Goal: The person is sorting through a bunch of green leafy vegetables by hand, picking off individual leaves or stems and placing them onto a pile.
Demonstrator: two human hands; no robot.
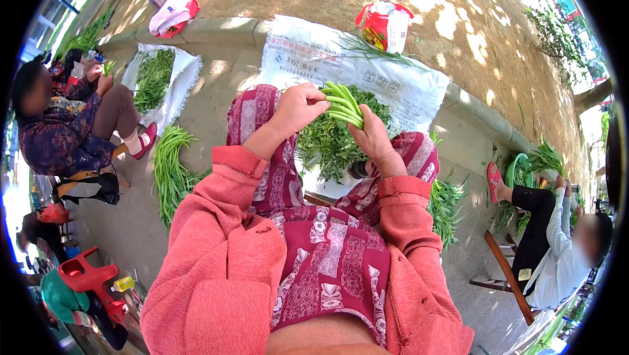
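Note:
A small bunch of smooth green vegetable stems [343, 103] is held up above my lap. My right hand [373, 135] is closed round its lower right end. At the bunch's left side, my left hand [298, 110] is closed in a pinch, thumb and fingertips against the stems. Beneath both hands, between my knees, lies a heap of loose green leaves [331, 145] on a white woven sack [298, 50]. Long stems [169, 171] are piled on the ground to my left. More leafy greens [447, 209] lie by my right knee.
A red-and-white bag [386, 26] stands at the sack's far edge, along a stone curb [481, 116]. At left, a seated person [69, 119] handles greens beside another sack [190, 70]. Another sits at right [563, 250], near a green basin [517, 170]. A red stool [88, 276] is lower left.

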